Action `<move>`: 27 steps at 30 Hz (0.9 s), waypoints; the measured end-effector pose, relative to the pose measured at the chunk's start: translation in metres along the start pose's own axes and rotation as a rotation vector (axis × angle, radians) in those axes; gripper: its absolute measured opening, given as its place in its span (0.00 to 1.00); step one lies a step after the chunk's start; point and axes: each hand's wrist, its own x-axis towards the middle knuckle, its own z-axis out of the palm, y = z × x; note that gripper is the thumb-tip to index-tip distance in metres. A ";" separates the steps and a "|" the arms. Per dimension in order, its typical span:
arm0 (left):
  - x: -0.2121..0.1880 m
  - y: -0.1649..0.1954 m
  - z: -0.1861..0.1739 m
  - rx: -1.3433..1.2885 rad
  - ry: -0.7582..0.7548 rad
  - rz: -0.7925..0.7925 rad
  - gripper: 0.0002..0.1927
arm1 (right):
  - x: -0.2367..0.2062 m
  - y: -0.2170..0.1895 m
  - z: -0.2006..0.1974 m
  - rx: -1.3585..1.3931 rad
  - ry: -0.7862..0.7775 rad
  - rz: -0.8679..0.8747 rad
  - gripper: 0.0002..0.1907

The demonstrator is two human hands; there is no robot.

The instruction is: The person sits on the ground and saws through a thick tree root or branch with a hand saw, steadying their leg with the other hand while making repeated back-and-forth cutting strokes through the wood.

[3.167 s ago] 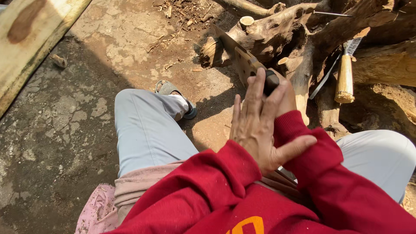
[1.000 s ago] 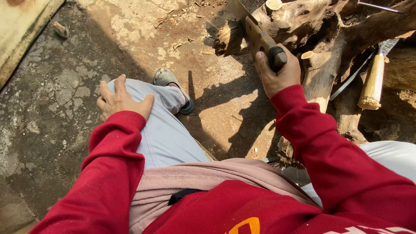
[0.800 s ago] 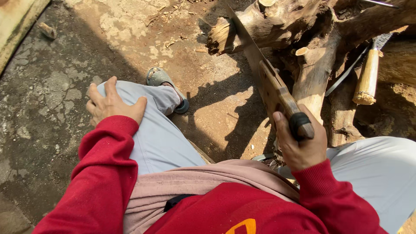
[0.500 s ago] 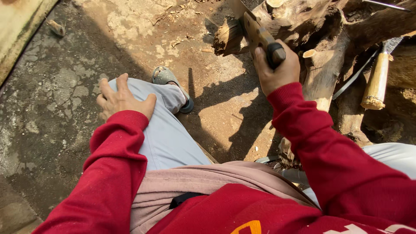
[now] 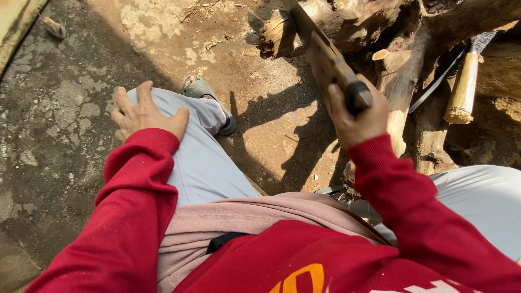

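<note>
My right hand grips the dark round handle end of a long machete-like blade that points up and away toward a rough wood stump. A cut branch stub stands just right of the hand. My left hand lies flat with fingers spread on my left knee, on light grey trousers. Both arms wear red sleeves. The blade's tip runs out of view at the top.
A second tool with a pale wooden handle leans among the logs at the right. My left foot in a grey sandal rests on cracked concrete and bare earth. A wooden plank edge lies at top left.
My right hand has swung the blade back and forth, pulling it toward me, thrusting it up at the stump, and now drawing it partway back. My left hand stays on the knee.
</note>
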 end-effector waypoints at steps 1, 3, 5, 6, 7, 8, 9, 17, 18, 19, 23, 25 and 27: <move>0.001 0.001 0.000 0.004 -0.002 -0.010 0.44 | 0.021 -0.001 0.014 0.002 0.012 -0.069 0.10; 0.002 0.002 -0.002 0.003 -0.012 -0.031 0.45 | 0.046 -0.001 0.029 0.069 -0.003 -0.166 0.11; 0.002 0.003 -0.002 -0.024 -0.025 -0.028 0.44 | 0.040 -0.004 0.028 0.074 -0.011 -0.198 0.11; 0.002 0.004 -0.002 -0.024 -0.016 -0.022 0.44 | 0.026 -0.005 0.020 0.050 -0.008 -0.175 0.11; 0.001 0.004 -0.002 -0.021 -0.016 -0.019 0.44 | 0.006 -0.006 0.009 0.023 -0.011 -0.145 0.11; 0.000 0.004 -0.002 -0.019 -0.020 -0.025 0.44 | -0.016 -0.005 -0.002 0.047 -0.032 -0.079 0.10; 0.000 0.004 -0.002 -0.025 -0.016 -0.018 0.43 | -0.040 -0.005 -0.013 0.070 -0.055 -0.018 0.10; 0.001 0.003 -0.003 0.003 -0.004 0.010 0.42 | -0.030 0.017 -0.002 0.076 -0.025 0.113 0.11; 0.001 0.003 -0.002 -0.001 -0.013 0.002 0.42 | -0.009 0.017 0.011 0.080 -0.015 0.027 0.12; 0.001 0.004 -0.002 -0.006 -0.023 -0.010 0.43 | 0.011 0.017 0.022 0.079 -0.001 -0.009 0.11; 0.001 0.003 0.000 -0.026 -0.009 -0.012 0.44 | 0.027 0.008 0.029 0.088 -0.027 -0.135 0.11; 0.001 0.003 0.000 -0.021 -0.011 -0.007 0.43 | -0.007 0.005 0.013 0.125 -0.056 0.001 0.12; 0.000 0.003 0.000 -0.015 -0.027 -0.018 0.43 | -0.060 0.006 -0.011 0.137 -0.037 -0.056 0.13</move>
